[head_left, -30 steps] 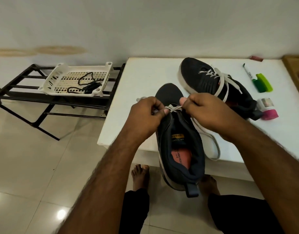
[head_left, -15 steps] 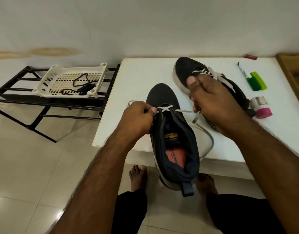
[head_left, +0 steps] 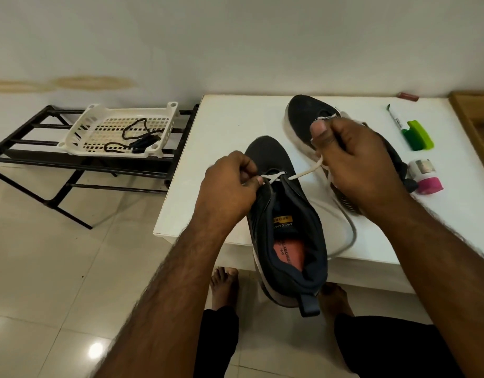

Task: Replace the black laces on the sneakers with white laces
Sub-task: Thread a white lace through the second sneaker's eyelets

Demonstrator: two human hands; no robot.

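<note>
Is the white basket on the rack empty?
No, the white basket on the black rack holds the black laces, lying loose on its slotted floor.

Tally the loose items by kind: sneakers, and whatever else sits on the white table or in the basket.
Sneakers: 2, near one, far one
Markers: 1
Green item: 1
Pink-based roll: 1
Red item: 1
Black laces in basket: count unclear
Total counted: 6

White table bore two dark sneakers, a marker, green cap; black rack carried a basket.
</note>
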